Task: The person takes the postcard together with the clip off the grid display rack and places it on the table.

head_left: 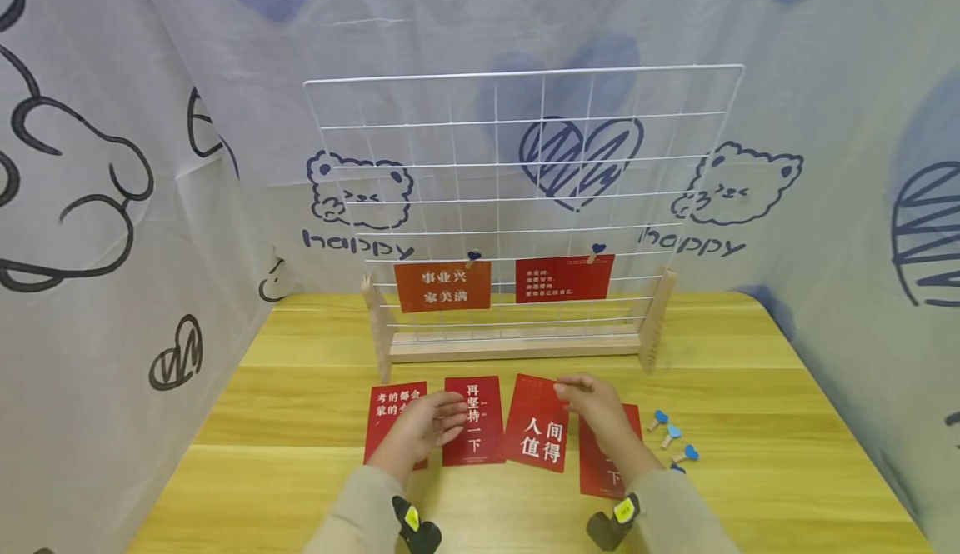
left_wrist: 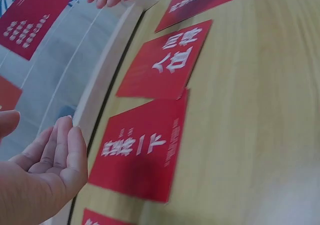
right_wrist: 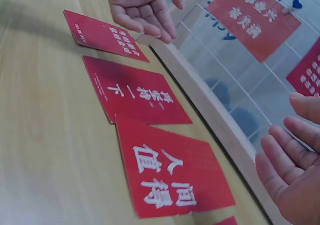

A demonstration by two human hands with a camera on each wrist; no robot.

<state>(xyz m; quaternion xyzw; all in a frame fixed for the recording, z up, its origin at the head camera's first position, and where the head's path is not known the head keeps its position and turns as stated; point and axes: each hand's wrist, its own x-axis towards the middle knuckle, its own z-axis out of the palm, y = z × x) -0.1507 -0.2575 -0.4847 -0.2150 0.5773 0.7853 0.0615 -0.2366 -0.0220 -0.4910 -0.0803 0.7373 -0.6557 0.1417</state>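
My left hand (head_left: 423, 429) hovers over the leftmost red card (head_left: 378, 437), its fingertips reaching in front of a second red card (head_left: 474, 446). My right hand (head_left: 600, 412) is above the rightmost red card (head_left: 600, 475) and covers much of it. Its fingertips come near the upper corner of a third red card (head_left: 536, 433). In the wrist views both hands have loosely bent fingers and hold nothing. All these cards lie flat with white Chinese writing; the second and third meet or slightly overlap at their edges.
Behind the cards stands a white wire grid (head_left: 495, 162) on a wooden base (head_left: 517, 347). An orange card (head_left: 442, 287) and a red card (head_left: 564, 279) hang there from blue heart clips. Several loose heart clips (head_left: 672, 433) lie at the right. A printed cloth (head_left: 465, 29) surrounds the table.
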